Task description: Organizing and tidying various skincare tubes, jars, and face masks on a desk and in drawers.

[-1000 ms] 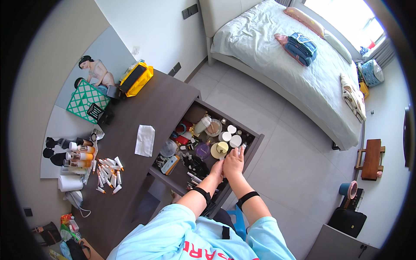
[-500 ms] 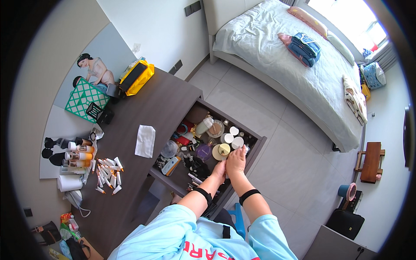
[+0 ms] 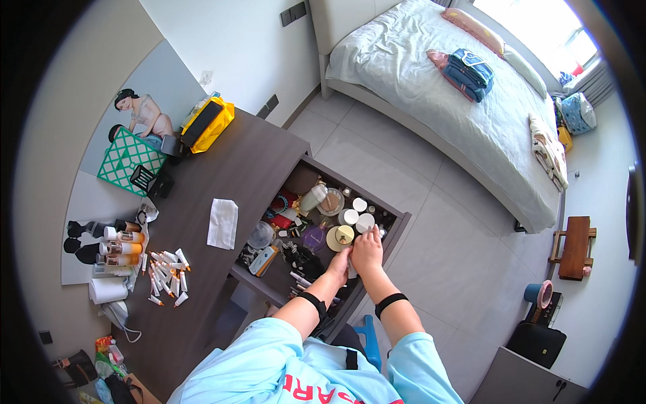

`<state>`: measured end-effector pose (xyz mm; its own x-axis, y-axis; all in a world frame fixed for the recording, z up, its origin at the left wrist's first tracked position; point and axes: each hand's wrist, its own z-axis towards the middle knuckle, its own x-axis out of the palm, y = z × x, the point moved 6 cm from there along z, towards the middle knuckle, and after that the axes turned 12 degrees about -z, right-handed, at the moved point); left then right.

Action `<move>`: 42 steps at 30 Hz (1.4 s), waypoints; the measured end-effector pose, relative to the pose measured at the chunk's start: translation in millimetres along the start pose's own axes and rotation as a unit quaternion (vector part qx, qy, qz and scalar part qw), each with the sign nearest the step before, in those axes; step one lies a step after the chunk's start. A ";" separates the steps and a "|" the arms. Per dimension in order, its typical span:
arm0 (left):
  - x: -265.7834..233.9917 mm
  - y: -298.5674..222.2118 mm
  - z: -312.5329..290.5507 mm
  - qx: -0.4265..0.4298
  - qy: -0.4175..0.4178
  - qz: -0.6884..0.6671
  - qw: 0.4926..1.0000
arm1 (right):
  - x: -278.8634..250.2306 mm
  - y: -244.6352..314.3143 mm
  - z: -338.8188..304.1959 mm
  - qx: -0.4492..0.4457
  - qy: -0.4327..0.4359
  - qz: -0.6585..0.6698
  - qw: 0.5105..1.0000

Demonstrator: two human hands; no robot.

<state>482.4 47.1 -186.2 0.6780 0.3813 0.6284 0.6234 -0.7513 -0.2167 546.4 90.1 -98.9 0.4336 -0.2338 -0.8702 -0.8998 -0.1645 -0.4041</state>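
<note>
Both hands are close together over the front right part of the pulled-out drawer [image 3: 404, 225]. My left hand [image 3: 338, 264] is closed, its fingers partly hidden by the other hand. A small white patch shows between the two palms, too little of it to name. My right hand [image 3: 367, 252] is curled beside it, fingertips near the white-lidded jars [image 3: 365, 223]. Close by are a round cream-coloured lid [image 3: 344, 234] and a purple round container [image 3: 313, 238]. Also in the drawer lie a pale green bottle [image 3: 313, 198], a clear round tub [image 3: 260, 235] and a small box [image 3: 264, 260].
On the dark desk are a white tissue [image 3: 222, 223], a pile of small white tubes [image 3: 168, 276], several orange-and-white bottles [image 3: 121, 248], a green lattice panel [image 3: 131, 161] and a yellow pack [image 3: 210, 126]. A bed [image 3: 431, 114] stands beyond the drawer. A blue stool [image 3: 368, 343] is near my lap.
The view has shifted slightly. My hands stay together at the drawer's front, the right one turned a little, and a white patch now shows between them.
</note>
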 end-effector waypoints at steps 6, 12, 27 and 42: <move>-5.3 -1.1 -0.4 -0.001 -0.028 0.009 1.000 | -7.9 2.2 -7.1 0.035 -0.008 -0.085 0.996; -7.8 1.8 0.0 -0.003 -0.040 0.006 0.999 | -2.6 0.6 2.0 0.018 0.043 -0.070 0.996; -14.1 10.5 4.7 -0.046 0.004 0.038 0.998 | -31.2 -31.9 -36.3 0.075 -0.127 0.155 0.977; -21.8 17.0 11.9 -0.077 0.021 -0.005 0.997 | -24.1 -37.9 -50.0 0.113 -0.134 0.267 0.948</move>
<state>482.9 32.4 -212.5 0.6527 0.3683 0.6621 0.5606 -0.8226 -0.0951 572.4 54.0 -48.5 -0.0866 0.0314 -0.9957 -0.9880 0.1252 0.0899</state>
